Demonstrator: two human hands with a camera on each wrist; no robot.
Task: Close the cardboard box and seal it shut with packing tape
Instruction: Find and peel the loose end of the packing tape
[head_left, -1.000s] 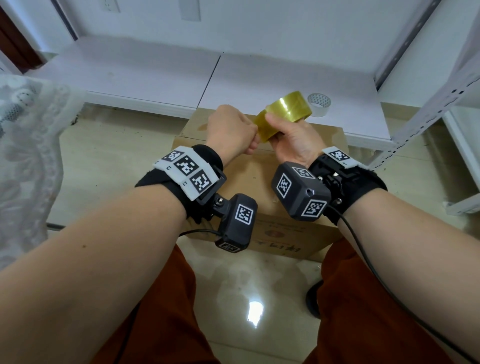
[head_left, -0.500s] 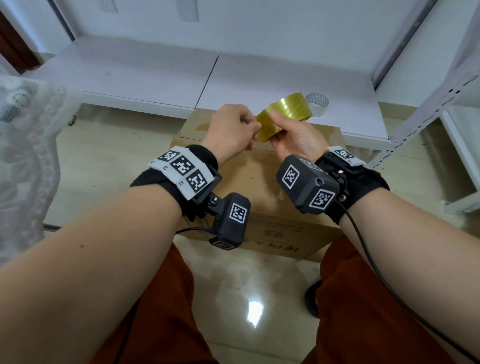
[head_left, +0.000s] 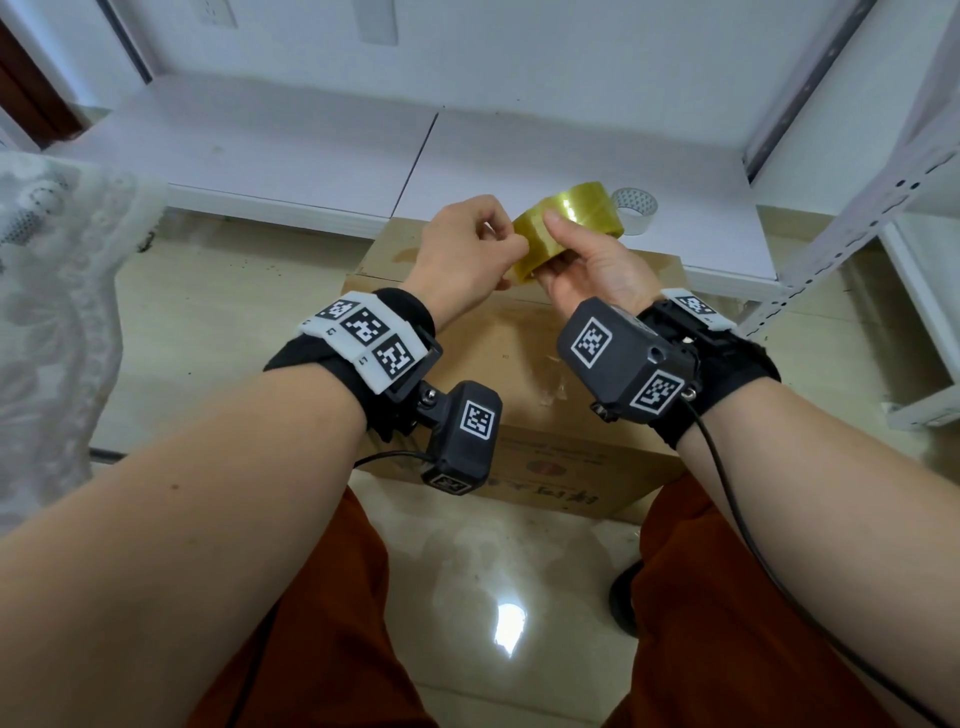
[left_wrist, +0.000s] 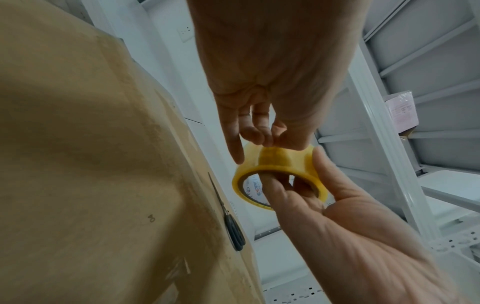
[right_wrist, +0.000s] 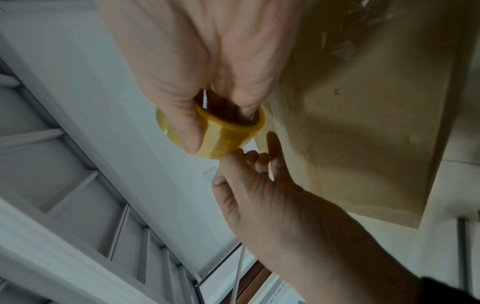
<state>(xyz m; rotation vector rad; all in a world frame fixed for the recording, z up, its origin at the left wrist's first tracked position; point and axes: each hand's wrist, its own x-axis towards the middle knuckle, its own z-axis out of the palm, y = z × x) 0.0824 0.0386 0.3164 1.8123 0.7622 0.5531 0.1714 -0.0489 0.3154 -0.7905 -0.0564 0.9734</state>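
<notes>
- Box (head_left: 524, 364) nearest, on the floor between the knees, top flaps look down flat; no fresh strip visible over the seam yet, by my read.
- Scissors (left_wrist: 235, 236) lie on the box top by its far edge, w/ handles toward the wrist cam.
- Just above the box's far half: tape roll (head_left: 569, 231) held in the air, clear of the cardboard.
- Right hand (head_left: 597, 270) grips it, fingers hooked thru the core, thumb curled over the outer wrap.
- Left hand (head_left: 467, 254) at the roll's left edge: thumb + fingertips pinched on the wrap, prob. on the loose tape end; index sticks out straight.
- Roll's axis runs near-left to far-right, open core facing the left hand's side.
- Step in hand, I'd say: peeling the end free. Do it well: keep the right-hand hold firm so the roll can't spin, pull the tab straight off the wrap, not sideways, else it splits or sticks back.
- Farthest: second, pale roll (head_left: 635, 208) on the white shelf (head_left: 311, 156) behind.
</notes>
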